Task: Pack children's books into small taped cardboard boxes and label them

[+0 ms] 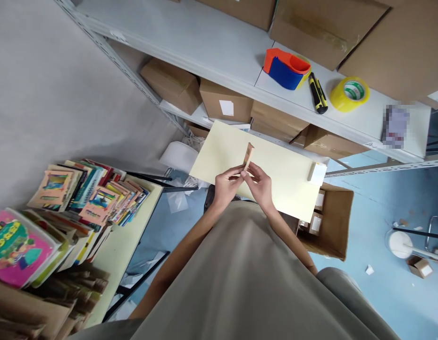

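Note:
Over the near part of a pale yellow tabletop (275, 167), both of my hands meet around a small folded cardboard piece (248, 156). It is tan, narrow and held upright; whether it is a small box or a folded card I cannot tell. My left hand (226, 188) pinches its lower left side. My right hand (258, 184) grips it from the right, thumbs close together. At the right end of the tabletop lies a small white stack (317, 173), perhaps labels or cards.
Above, a grey shelf (219, 56) bears a red-and-blue tape dispenser (284, 71), a utility knife (317, 93) and yellow tape (349, 94). Left, a side table (134, 231) carries many books (102, 200). An open carton (334, 222) stands at right; a white stool (400, 244) is farther right.

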`<state>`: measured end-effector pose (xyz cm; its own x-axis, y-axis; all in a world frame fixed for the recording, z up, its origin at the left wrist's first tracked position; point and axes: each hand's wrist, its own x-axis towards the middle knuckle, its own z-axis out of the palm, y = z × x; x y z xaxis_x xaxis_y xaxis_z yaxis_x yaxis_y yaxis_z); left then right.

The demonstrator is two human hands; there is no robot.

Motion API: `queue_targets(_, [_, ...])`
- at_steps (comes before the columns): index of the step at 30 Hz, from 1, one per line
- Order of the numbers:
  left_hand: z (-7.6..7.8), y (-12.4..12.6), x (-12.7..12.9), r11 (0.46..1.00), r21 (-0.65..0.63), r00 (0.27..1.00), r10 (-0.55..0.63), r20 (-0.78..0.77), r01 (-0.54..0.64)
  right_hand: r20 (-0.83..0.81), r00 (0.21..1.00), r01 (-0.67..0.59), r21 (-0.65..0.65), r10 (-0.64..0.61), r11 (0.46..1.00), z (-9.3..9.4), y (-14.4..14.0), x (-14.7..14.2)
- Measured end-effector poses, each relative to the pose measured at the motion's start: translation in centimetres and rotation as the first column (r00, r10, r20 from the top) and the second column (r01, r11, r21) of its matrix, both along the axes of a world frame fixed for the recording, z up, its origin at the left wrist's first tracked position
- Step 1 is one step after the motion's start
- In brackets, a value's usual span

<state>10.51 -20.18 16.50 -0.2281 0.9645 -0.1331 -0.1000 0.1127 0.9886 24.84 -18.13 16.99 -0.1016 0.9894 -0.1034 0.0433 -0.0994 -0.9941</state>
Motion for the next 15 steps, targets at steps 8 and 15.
queue_targets(8, [-1.7, 0.4, -1.7, 0.998, -0.052, 0.999, -0.034, -0.011, 0.033, -0.02, 0.999, 0.039, -0.018, -0.039, 0.999, 0.5, 1.3, 3.0])
queue_targets(15, [-2.1, 1.2, -3.5, 0.968, -0.213, 0.981, -0.101, 0.163, 0.135, -0.141, 0.989, -0.058, -0.148, 0.037, 0.987, -0.3, 1.2, 4.2])
